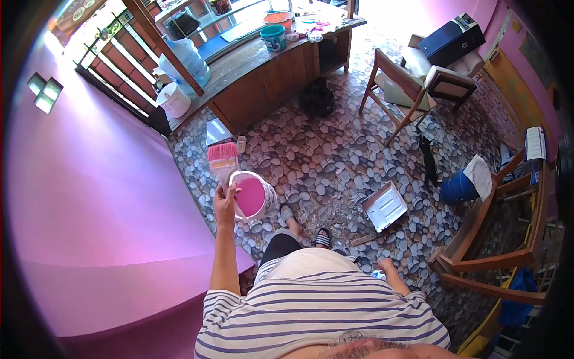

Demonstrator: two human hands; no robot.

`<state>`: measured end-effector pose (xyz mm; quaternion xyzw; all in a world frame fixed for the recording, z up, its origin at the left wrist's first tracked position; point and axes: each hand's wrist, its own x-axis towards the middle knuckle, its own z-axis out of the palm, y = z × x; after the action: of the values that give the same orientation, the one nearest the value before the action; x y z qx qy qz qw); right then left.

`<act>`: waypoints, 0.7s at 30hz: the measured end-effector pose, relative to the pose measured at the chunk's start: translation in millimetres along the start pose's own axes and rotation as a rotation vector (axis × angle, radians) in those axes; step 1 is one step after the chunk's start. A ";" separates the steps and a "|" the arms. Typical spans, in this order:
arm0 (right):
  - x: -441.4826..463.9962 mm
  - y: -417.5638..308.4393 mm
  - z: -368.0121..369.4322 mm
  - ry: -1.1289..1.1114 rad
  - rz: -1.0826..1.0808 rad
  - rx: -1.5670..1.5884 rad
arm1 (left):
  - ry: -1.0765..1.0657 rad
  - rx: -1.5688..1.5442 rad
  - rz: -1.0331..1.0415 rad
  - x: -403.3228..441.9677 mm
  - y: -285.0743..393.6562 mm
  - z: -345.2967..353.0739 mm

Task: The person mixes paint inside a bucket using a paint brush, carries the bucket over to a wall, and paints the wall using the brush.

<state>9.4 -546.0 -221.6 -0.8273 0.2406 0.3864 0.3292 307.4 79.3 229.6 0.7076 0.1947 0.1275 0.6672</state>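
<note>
1. Striped shirt point(323, 311) nearest the camera, at the bottom of the view; feet in striped sandals point(323, 238) just beyond.
2. Left hand point(226, 200) out in front, fingers closed on the handle of a wide paintbrush point(223, 160). Bristles pink, pointing away from the body.
3. Bucket point(269, 200), white, right at the left hand, with pink paint point(250, 196) inside. Hand overlaps its rim; cannot tell whether it also grips the bucket.
4. Right hand point(387, 263) low beside the body, small in view; cannot tell how far open, or whether it has hold of the white-and-blue item point(378, 274) next to it.
5. Floor point(335, 161) pebble-patterned, pale specks near the feet. Paint tray point(385, 207) lies on it, ahead and to the right; flat strip point(366, 239) near the tray.
6. Pink wall point(107, 197) on the left.
7. Worktop point(239, 81) wooden, far side; carries teal pail point(273, 39) and orange tub point(280, 21). Black bundle point(317, 99) on floor by its front. White pail point(174, 100) and clear water jug point(188, 64) near its left end.
8. Right side: wooden chair point(402, 81), blue container point(457, 188) with white cloth point(479, 175) on top, wooden furniture frame point(496, 263).
</note>
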 end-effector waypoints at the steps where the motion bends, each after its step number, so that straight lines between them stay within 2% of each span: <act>1: -12.1 -14.3 -4.2 -0.015 0.149 0.092 | -0.011 -0.008 0.009 8.9 4.0 3.0; 2: -29.2 -33.7 -12.7 -0.029 0.299 0.182 | -0.022 -0.018 0.017 17.6 7.2 6.4; 3: -49.8 -64.4 -30.5 -0.117 0.255 -0.098 | -0.017 -0.040 0.016 26.7 8.2 10.2; 4: -35.6 -58.9 -26.0 -0.119 0.264 -0.103 | -0.017 -0.042 0.005 35.8 10.7 14.3; 5: -7.5 -41.2 -15.1 -0.078 0.213 -0.039 | -0.036 -0.079 0.014 45.5 14.8 17.8; 7: -12.5 -65.2 -24.6 0.101 0.292 0.174 | -0.074 -0.108 0.016 68.7 19.2 19.9; 8: -34.8 -105.1 -43.6 0.115 0.298 0.209 | -0.094 -0.099 0.009 81.9 20.7 19.2; 9: -48.5 -133.7 -58.6 0.125 0.171 0.239 | -0.082 -0.146 0.012 91.3 30.8 24.8; 10: 25.9 -66.6 -29.3 0.176 0.133 0.171 | -0.066 -0.190 0.012 99.3 41.4 30.9; 11: -34.1 -147.4 -65.6 0.128 0.153 0.397 | -0.072 -0.189 0.002 113.9 43.5 31.4; 12: -21.6 -154.5 -73.2 0.105 0.120 0.314 | -0.080 -0.190 0.001 129.7 46.1 31.5; 13: -32.6 -185.7 -80.1 0.155 0.232 0.517 | -0.070 -0.184 -0.020 140.6 50.5 31.5; 15: -40.2 -228.0 -97.1 0.158 0.242 0.479 | -0.137 -0.294 -0.021 167.9 63.8 36.5; 21: 9.5 -316.9 -137.3 0.194 0.186 0.377 | -0.186 -0.300 0.011 262.0 77.7 44.1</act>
<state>287.8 -436.1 -48.9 -0.7587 0.4142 0.2822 0.4162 568.6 153.9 282.7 0.6099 0.1073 0.0927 0.7797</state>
